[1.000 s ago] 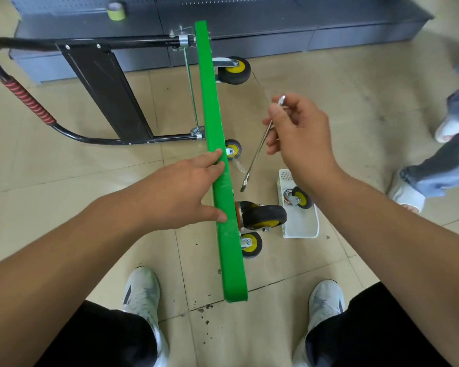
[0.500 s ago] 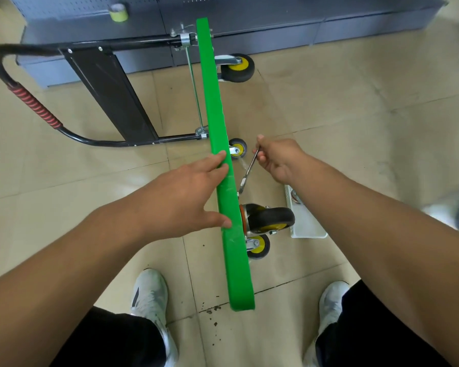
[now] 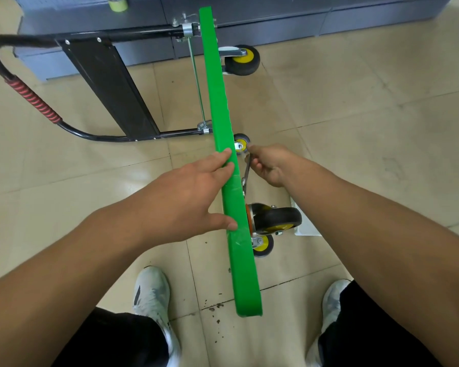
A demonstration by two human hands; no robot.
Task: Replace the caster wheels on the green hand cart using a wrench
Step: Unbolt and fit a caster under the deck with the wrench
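The green cart [image 3: 214,88] stands on edge on the floor [image 3: 355,115]; the left hand [image 3: 194,200] braces its deck, fingers flat. The right hand [image 3: 269,164] grips the wrench [image 3: 246,176] above the black caster [image 3: 276,218]. The white tray [image 3: 306,230] sits behind the arm, contents hidden.

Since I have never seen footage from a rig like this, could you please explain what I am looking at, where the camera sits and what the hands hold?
There is no machine here: a person works with bare hands. The single picture comes from a camera worn on the head, looking down. The green hand cart stands on its edge on the tiled floor, its black handle folded to the left, wheels facing right. The left hand rests open on its top edge, steadying it. The right hand grips a wrench whose lower end reaches toward the large black caster. A white tray lies on the floor beside that caster.
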